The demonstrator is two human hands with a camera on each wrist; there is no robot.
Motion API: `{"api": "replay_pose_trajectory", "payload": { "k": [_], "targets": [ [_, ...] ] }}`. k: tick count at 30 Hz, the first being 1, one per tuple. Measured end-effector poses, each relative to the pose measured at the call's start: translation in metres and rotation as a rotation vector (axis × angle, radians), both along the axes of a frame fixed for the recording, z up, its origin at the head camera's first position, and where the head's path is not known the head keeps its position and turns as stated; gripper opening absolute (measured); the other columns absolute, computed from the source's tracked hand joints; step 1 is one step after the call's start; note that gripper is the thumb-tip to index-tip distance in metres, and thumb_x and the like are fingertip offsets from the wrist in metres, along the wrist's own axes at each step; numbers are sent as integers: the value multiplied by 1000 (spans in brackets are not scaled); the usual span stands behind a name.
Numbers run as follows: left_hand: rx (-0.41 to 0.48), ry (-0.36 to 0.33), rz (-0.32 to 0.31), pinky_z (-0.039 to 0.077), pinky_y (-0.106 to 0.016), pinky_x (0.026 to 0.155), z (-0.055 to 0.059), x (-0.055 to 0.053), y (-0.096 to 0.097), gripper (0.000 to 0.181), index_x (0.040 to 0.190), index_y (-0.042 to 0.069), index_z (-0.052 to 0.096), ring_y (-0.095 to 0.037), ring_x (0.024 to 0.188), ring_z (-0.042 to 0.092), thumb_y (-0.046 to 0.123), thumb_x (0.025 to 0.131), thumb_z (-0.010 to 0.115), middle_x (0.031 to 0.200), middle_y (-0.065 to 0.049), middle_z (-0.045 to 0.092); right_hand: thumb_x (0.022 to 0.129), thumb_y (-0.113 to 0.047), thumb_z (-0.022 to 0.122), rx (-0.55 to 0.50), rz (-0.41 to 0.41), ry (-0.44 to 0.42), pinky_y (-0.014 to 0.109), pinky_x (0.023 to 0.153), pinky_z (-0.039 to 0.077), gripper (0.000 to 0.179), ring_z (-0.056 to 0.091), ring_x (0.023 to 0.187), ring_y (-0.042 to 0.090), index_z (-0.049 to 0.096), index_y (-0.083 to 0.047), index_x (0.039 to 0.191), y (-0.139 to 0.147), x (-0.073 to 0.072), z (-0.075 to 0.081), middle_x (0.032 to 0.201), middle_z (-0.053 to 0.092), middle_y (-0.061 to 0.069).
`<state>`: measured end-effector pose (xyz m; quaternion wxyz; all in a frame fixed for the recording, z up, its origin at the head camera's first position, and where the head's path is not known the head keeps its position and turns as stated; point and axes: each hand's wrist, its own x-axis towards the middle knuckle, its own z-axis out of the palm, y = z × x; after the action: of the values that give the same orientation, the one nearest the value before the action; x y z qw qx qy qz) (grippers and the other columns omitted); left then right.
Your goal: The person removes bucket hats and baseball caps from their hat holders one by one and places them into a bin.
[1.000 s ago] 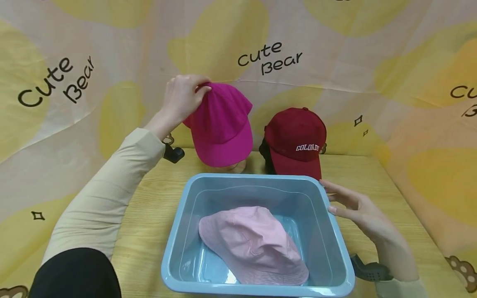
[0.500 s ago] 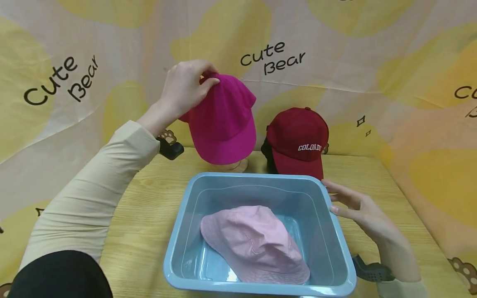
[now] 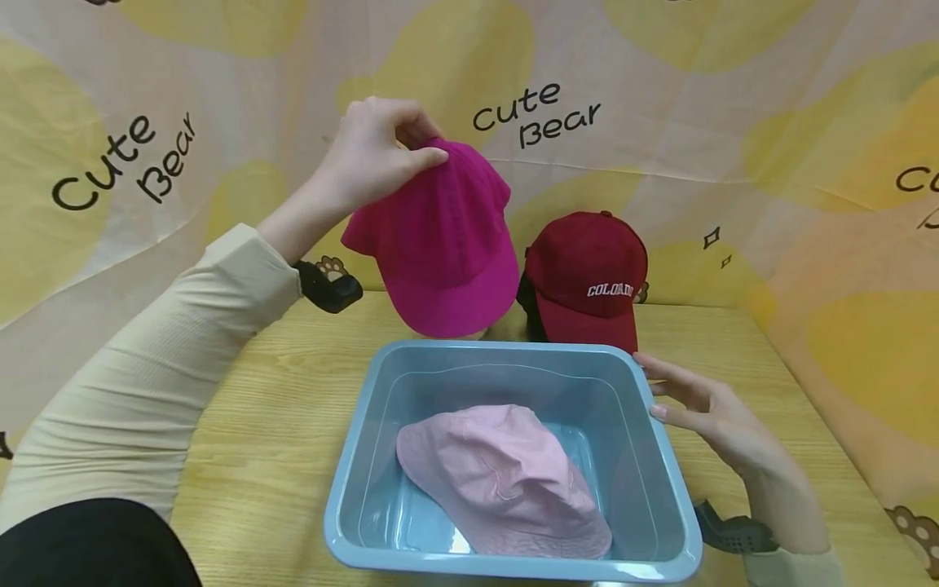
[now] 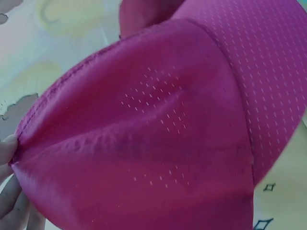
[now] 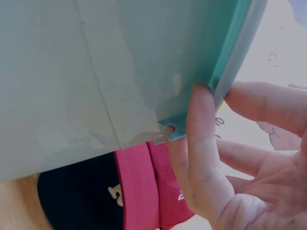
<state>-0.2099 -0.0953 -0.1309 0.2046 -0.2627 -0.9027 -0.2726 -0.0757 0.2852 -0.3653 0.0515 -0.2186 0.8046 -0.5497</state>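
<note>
My left hand (image 3: 385, 155) pinches a magenta baseball cap (image 3: 447, 244) by the top of its crown. The cap hangs with its brim facing forward, behind the basin's far rim. Gathered folds run from the pinch across the crown (image 4: 144, 124) in the left wrist view. My right hand (image 3: 722, 424) holds the far right corner of a light blue plastic basin (image 3: 345, 456). In the right wrist view, thumb and fingers (image 5: 201, 129) lie on either side of the basin's rim (image 5: 240, 52). A pale pink bucket hat (image 3: 506, 489) lies inside the basin.
A dark red cap (image 3: 587, 269) lettered COLORADO stands behind the basin's far right side. A black cap (image 5: 81, 191) shows beside it in the right wrist view. A patterned cloth (image 3: 682, 122) hangs behind the wooden table (image 3: 257, 440). A black rounded shape (image 3: 95, 546) fills the lower left corner.
My left hand has moved up and to the right, lifting the magenta cap with it. The wooden base below that cap is now mostly hidden. The right hand and basin stay nearly in place.
</note>
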Motion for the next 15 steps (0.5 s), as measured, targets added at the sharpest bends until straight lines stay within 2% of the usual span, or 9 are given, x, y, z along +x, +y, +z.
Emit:
{"api": "replay_pose_trajectory", "payload": {
  "k": [5,8,12,15],
  "targets": [
    [60,-114,8,47,-16,77,7,9,4,24,101,10,73,-3,79,65,26,84,74,94,0,74,93,-1,52,2,-1,0,25,88,46,56,59,111,11,38,-10,147,0,0,0,137,55,-2],
    [89,-167,-10,47,-18,76,10,14,7,24,101,10,73,-6,79,65,26,83,75,89,5,73,93,0,52,-8,8,7,25,88,46,56,59,111,12,38,-8,147,1,-1,-1,138,55,-1],
    [127,-206,-57,46,-19,76,11,24,10,21,99,10,72,-9,77,64,22,82,76,84,5,71,93,2,51,-22,24,21,24,89,46,56,60,112,12,37,-6,147,1,-1,-3,139,54,1],
    [134,-219,-91,47,-20,78,11,32,12,20,100,11,71,-10,80,64,19,82,75,88,2,72,93,2,50,-25,28,27,23,89,46,56,59,112,12,37,-5,147,0,1,-3,140,54,1]
  ]
}}
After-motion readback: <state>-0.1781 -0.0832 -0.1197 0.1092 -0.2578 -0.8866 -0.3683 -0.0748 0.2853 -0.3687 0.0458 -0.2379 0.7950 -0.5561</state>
